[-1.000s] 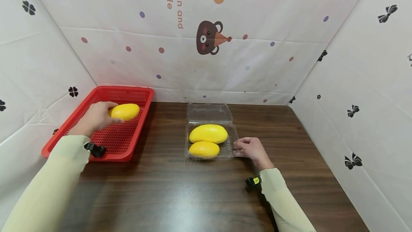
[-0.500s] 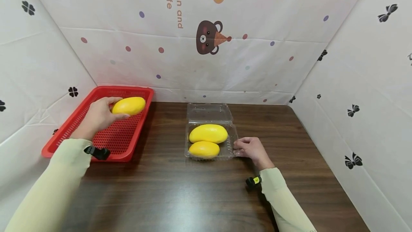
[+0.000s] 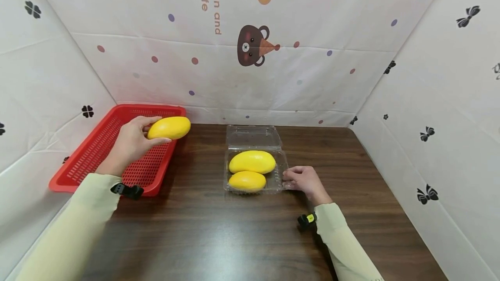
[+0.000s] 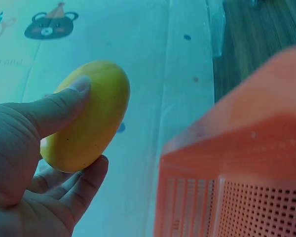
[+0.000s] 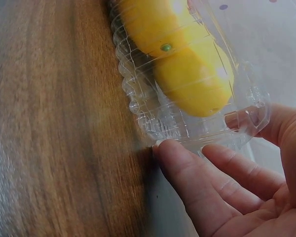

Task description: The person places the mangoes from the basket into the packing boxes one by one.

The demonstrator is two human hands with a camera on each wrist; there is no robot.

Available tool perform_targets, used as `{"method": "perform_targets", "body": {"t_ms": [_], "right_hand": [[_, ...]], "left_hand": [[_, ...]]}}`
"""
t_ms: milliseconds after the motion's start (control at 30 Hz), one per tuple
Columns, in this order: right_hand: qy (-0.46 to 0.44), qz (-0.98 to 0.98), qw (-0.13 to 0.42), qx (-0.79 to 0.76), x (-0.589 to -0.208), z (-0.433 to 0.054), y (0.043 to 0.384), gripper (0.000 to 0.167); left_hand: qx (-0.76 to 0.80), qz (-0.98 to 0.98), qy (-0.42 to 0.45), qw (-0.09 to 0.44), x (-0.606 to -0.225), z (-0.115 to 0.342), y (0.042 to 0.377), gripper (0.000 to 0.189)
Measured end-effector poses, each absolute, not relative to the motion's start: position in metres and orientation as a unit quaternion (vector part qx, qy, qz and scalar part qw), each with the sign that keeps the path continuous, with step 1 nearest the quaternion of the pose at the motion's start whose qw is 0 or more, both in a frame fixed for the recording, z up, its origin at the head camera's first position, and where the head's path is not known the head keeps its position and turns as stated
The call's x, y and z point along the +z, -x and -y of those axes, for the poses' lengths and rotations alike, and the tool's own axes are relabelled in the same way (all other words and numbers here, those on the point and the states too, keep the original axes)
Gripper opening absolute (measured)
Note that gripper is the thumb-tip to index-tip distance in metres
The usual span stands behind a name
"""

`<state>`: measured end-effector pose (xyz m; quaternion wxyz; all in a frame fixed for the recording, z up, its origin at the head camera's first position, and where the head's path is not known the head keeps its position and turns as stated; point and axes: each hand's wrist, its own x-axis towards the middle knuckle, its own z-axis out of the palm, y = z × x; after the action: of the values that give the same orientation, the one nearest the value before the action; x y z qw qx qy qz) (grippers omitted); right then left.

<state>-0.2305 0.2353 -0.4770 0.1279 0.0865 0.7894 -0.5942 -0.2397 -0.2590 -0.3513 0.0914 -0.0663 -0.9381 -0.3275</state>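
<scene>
My left hand (image 3: 130, 144) grips a yellow mango (image 3: 169, 128) above the right side of the red basket (image 3: 164, 172). In the left wrist view the thumb lies along one side of this mango (image 4: 96, 118), with fingers curled beneath. Two more yellow mangoes, a larger one (image 3: 252, 162) behind a smaller one (image 3: 247, 181), lie in a clear plastic clamshell (image 3: 278, 181). My right hand (image 3: 306, 181) pinches the clamshell's right edge between thumb and fingers. The right wrist view shows a green stem end on one mango (image 5: 138, 22).
The clamshell's lid (image 3: 254, 137) is folded back toward the rear wall. Dark wooden table (image 3: 218, 229) stretches before the container. Printed white sheeting (image 3: 312, 81) encloses the back and both sides. The perforated basket stands against the left corner.
My left hand has lifted the mango and carried it rightward, from over the basket's middle to its right rim. The right hand stays on the clamshell.
</scene>
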Motion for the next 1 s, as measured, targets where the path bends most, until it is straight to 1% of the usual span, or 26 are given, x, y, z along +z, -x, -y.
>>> {"method": "perform_targets", "body": {"t_ms": [167, 500, 833, 1000], "right_hand": [[-0.087, -0.789, 0.128, -0.594, -0.476, -0.236, 0.23, 0.029], [-0.083, -0.793, 0.125, -0.591, -0.476, -0.236, 0.23, 0.029], [-0.082, -0.791, 0.127, -0.593, -0.475, -0.235, 0.229, 0.028], [-0.077, -0.792, 0.127, -0.592, -0.473, -0.235, 0.228, 0.03]], "left_hand": [[-0.341, 0.932, 0.074, 0.1, -0.35, 0.247, 0.236, 0.076], [-0.365, 0.92, 0.098, 0.1, -0.356, 0.215, 0.229, 0.076], [-0.371, 0.91, 0.131, 0.128, -0.359, 0.182, 0.224, 0.073], [-0.379, 0.904, 0.144, 0.136, -0.362, 0.17, 0.225, 0.073]]}}
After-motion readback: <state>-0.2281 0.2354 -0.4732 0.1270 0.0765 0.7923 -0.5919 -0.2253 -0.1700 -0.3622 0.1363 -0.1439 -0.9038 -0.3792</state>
